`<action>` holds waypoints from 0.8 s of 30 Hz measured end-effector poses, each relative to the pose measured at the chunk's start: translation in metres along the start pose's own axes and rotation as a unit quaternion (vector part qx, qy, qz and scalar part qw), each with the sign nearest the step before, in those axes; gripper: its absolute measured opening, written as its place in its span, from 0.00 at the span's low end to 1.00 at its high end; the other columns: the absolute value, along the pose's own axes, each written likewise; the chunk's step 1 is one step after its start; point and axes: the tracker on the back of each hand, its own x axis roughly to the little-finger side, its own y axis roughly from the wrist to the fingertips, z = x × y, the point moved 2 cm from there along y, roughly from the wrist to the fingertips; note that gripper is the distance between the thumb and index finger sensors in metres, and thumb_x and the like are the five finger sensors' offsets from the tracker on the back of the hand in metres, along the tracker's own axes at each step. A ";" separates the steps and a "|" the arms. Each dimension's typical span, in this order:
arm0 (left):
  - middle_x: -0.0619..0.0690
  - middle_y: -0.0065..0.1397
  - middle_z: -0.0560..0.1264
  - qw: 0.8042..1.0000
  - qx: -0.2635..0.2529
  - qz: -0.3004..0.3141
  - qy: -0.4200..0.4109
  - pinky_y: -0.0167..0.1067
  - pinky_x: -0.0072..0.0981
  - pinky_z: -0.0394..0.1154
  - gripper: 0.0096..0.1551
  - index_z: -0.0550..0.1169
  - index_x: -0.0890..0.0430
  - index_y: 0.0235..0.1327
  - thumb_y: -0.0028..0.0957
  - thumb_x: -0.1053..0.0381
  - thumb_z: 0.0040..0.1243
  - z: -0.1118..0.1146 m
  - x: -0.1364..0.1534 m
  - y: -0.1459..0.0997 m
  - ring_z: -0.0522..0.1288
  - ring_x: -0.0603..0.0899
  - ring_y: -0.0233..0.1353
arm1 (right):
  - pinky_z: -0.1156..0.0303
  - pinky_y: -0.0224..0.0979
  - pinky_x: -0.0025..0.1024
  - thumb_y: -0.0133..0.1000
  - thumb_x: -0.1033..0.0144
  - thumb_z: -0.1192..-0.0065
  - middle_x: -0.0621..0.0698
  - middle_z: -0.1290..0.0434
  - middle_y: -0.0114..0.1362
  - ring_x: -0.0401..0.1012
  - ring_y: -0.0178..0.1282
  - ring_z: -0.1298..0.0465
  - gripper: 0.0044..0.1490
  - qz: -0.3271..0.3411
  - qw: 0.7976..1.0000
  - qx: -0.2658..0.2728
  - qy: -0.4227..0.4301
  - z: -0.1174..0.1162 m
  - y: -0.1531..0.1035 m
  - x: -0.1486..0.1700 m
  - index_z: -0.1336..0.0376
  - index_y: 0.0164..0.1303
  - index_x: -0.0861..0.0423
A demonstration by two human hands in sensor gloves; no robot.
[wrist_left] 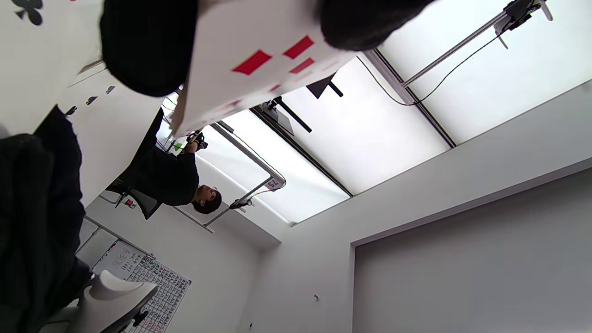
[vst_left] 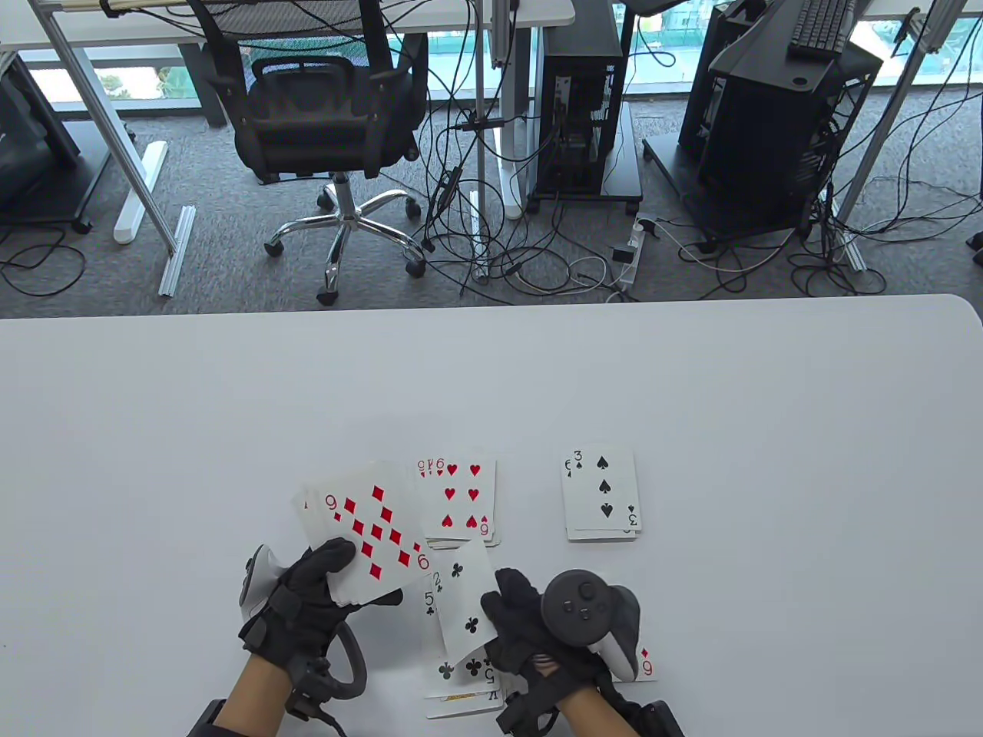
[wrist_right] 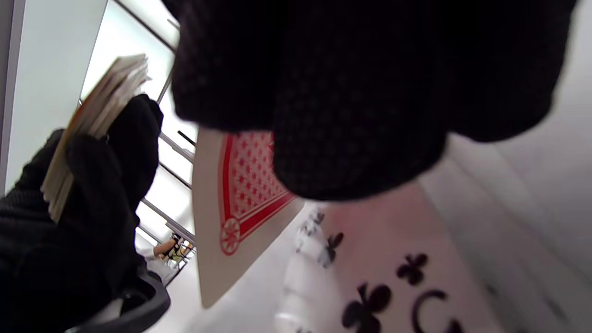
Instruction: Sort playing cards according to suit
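Table view: right hand (vst_left: 537,622) is pinching the two of clubs (vst_left: 464,606) over the clubs pile (vst_left: 461,675), near the table's front edge.
Left hand (vst_left: 307,599) is gripping the face-up deck (vst_left: 361,530); cards are looking light, slick, bendy, so pinching a short edge seems best.

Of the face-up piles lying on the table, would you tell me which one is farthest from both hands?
The spades pile, topped by the three of spades, lying apart on the right; the hearts pile and clubs pile lie nearer the hands.

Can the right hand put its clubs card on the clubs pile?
Probably yes. The right hand pinches the two of clubs just over the clubs pile, and nothing lies between them. The left hand holds its deck off to the side.
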 end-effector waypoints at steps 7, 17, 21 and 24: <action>0.52 0.82 0.61 1.000 0.005 -0.009 -0.017 0.58 0.52 0.78 0.31 0.54 0.49 0.80 0.68 0.47 0.50 0.000 0.005 0.001 0.70 0.65 0.74 | 0.19 0.35 0.45 0.61 0.72 0.49 0.50 0.20 0.25 0.45 0.19 0.18 0.41 -0.043 0.974 -0.125 -0.186 -0.029 -0.004 -0.009 0.54 0.64 0.90; 0.53 0.82 0.61 0.999 0.001 -0.031 -0.015 0.59 0.53 0.78 0.31 0.54 0.50 0.80 0.68 0.48 0.50 -0.004 0.013 0.002 0.69 0.66 0.74 | 0.20 0.35 0.46 0.62 0.62 0.47 0.52 0.20 0.26 0.46 0.20 0.18 0.47 -0.066 0.940 -0.194 -0.273 -0.044 -0.006 -0.009 0.54 0.65 0.90; 0.53 0.82 0.61 1.000 0.001 -0.026 0.004 0.59 0.53 0.78 0.31 0.54 0.50 0.80 0.68 0.48 0.50 -0.004 0.009 0.002 0.69 0.66 0.74 | 0.21 0.39 0.49 0.63 0.61 0.48 0.54 0.20 0.29 0.49 0.23 0.18 0.47 -0.056 0.964 -0.164 -0.203 -0.023 -0.004 -0.011 0.53 0.66 0.88; 0.53 0.82 0.61 1.000 0.006 -0.030 0.006 0.59 0.53 0.77 0.31 0.54 0.50 0.80 0.68 0.48 0.50 -0.001 0.011 0.002 0.69 0.66 0.74 | 0.22 0.42 0.51 0.62 0.61 0.49 0.56 0.20 0.32 0.51 0.27 0.18 0.44 -0.009 0.987 -0.048 -0.153 0.008 -0.006 -0.015 0.50 0.65 0.87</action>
